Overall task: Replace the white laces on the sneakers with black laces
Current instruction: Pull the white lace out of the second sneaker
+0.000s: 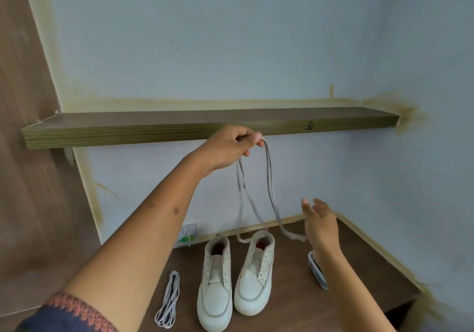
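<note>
Left hand (228, 149) raised, fingers pinched on white lace (268, 177) dangling over two unlaced white sneakers (237, 278) on brown table (359, 260); right hand (319, 222) open, fingers spread, beside lace's lower end

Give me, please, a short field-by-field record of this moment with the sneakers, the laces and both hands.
left hand: raised near the shelf, pinches the white lace
white lace: hangs in loops, free of the shoes
right hand: open, beside the lace's lower end
sneakers: two, side by side on the table, both unlaced
lace bundle: on the table left of the sneakers, white and dark strands
container: right of the sneakers
</note>
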Action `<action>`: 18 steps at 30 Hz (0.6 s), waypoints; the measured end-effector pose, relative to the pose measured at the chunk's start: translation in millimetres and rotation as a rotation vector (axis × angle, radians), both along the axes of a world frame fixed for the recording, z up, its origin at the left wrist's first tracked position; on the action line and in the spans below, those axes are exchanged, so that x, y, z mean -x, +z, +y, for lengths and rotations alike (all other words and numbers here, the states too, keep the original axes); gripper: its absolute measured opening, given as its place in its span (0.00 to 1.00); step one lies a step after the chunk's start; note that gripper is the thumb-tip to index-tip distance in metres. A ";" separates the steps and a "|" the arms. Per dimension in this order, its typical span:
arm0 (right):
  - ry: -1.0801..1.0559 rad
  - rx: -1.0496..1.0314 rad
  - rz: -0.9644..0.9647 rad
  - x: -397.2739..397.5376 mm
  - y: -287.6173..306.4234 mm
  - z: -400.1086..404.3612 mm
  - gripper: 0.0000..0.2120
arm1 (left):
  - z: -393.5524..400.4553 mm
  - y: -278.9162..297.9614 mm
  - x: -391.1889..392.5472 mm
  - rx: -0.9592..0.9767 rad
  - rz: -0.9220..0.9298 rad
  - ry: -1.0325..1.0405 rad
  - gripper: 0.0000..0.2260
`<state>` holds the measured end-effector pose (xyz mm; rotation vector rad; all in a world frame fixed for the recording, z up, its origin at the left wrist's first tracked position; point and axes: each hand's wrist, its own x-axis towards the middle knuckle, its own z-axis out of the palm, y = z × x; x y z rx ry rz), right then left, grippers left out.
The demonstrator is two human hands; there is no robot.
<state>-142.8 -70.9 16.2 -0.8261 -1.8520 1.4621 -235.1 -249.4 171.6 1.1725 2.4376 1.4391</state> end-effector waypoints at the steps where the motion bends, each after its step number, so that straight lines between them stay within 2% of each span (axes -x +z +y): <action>1: 0.031 -0.038 0.009 -0.8 4.6 -4.4 0.27 | 1.8 -0.3 -0.6 0.014 0.016 -0.002 0.11; 4: 0.242 -0.116 0.133 -1.3 27.8 -20.8 0.35 | 6.0 -1.5 -3.3 0.032 0.043 -0.027 0.10; 7: 0.562 -0.017 0.221 5.4 51.3 -36.2 0.44 | 9.4 -5.2 -5.6 0.032 0.045 -0.059 0.09; 9: 0.716 0.031 0.214 12.5 60.3 -44.4 0.46 | 9.5 -9.0 -7.1 0.022 0.037 -0.081 0.09; 11: 0.802 0.051 0.166 17.8 61.9 -54.6 0.39 | 6.6 -14.6 -5.0 -0.006 0.021 -0.080 0.09; 14: 0.827 0.074 0.132 20.9 49.6 -62.6 0.17 | -6.6 -25.3 5.2 -0.119 -0.035 0.013 0.10; 15: 0.823 0.113 0.132 20.0 44.3 -64.1 0.13 | -14.0 -29.8 10.8 -0.186 -0.076 0.079 0.10; 17: 0.736 0.111 0.124 18.6 34.1 -64.1 0.17 | -32.3 -40.5 22.4 -0.297 -0.196 0.250 0.11; 18: 0.668 0.077 0.134 19.1 29.3 -63.7 0.18 | -42.2 -47.6 27.7 -0.292 -0.255 0.322 0.10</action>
